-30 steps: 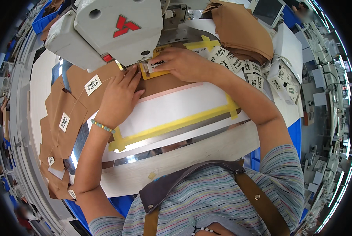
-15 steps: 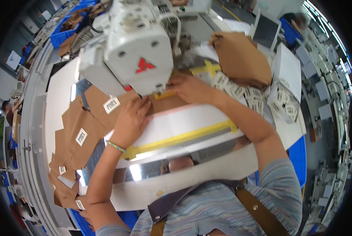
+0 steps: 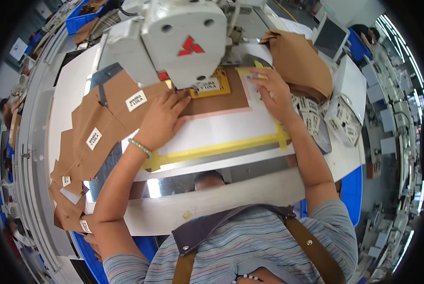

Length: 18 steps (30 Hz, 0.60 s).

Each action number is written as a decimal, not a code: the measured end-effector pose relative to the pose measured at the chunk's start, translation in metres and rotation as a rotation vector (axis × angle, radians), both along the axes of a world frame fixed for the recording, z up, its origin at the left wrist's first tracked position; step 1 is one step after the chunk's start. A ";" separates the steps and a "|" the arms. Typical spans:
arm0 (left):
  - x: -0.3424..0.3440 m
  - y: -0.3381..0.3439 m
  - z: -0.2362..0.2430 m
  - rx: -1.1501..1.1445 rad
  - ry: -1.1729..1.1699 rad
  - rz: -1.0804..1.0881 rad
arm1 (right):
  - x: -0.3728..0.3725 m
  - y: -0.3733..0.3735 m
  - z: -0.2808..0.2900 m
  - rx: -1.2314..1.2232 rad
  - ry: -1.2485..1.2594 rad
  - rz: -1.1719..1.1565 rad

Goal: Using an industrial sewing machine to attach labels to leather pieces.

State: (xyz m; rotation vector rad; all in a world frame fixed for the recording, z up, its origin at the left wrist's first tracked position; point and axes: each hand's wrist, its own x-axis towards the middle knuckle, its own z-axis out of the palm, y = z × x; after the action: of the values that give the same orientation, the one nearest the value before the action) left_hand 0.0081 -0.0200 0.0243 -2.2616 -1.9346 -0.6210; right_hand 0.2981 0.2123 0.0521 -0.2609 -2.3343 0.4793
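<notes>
My left hand (image 3: 162, 120) lies with its fingers stretched over a brown fabric panel (image 3: 235, 100), beside the needle area of a white sewing machine (image 3: 181, 42). A yellow frame (image 3: 226, 84) rests on that panel, with a white printed label (image 3: 206, 87) inside it. Right of the frame, my right hand (image 3: 277, 97) hovers at or touches the yellow-taped corner of the white template (image 3: 231, 130), its fingers apart. Another printed label seems to lie under its fingertips; whether they touch it I cannot tell.
Joined brown panels with labels (image 3: 93, 137) trail down the left side. To the right are a folded brown fabric stack (image 3: 299, 64), loose labels (image 3: 310, 113) and a clear bag of labels (image 3: 342, 120). A screen (image 3: 331, 37) stands behind. Blue bins (image 3: 351, 194) sit below the table.
My right hand has moved right, off the area beside the machine head to the taped corner, uncovering the yellow frame and its label. My left hand stays on the fabric. The whole view has shifted slightly.
</notes>
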 end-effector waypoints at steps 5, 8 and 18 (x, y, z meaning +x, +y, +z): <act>0.010 0.008 0.004 -0.020 0.050 0.044 | 0.003 0.019 -0.015 -0.043 0.121 -0.079; 0.013 0.009 0.004 -0.033 0.080 0.038 | 0.001 0.019 -0.018 -0.169 0.148 -0.087; 0.006 0.009 -0.003 -0.094 -0.009 -0.019 | 0.003 0.022 -0.023 -0.309 0.153 -0.091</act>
State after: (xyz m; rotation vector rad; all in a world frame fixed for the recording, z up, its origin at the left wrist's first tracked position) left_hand 0.0145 -0.0113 0.0211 -2.3389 -1.9890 -0.5537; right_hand 0.3008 0.2339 0.0293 -0.4578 -2.0854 0.7863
